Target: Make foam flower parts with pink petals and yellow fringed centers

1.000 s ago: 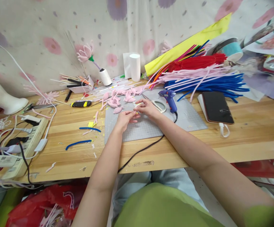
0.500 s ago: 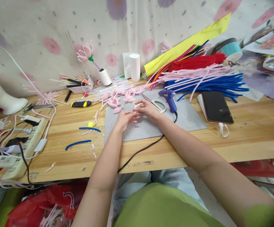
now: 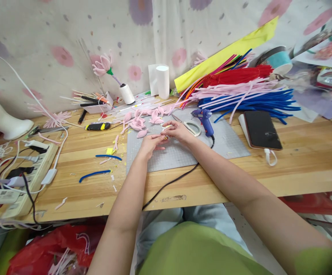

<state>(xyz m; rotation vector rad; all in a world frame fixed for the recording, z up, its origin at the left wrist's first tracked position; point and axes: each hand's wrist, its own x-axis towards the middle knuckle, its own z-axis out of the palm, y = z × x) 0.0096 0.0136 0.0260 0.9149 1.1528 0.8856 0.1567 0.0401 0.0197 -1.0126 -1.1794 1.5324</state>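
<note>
Both forearms reach in from the near side and converge over the grey gridded cutting mat. Left hand: palm turned inward, thumb and index extended to the right, lower fingers loosely curled. Right hand: back up, fingers bent leftward. Fingertips of both hands together at one spot.

Clearance: bare mat on the near side, between the wrists. Far-left, close to the fingers, a cluster of pale pink fuzzy petals. Right of the right hand, scissors with pale loop handles, then a blue-purple glue gun. Its black cord runs between the forearms to the near edge of the wooden table.

Workpiece: a tiny yellow-and-white piece at the meeting fingertips, mostly hidden. Cannot tell which hand grips it, nor its shape.
</note>
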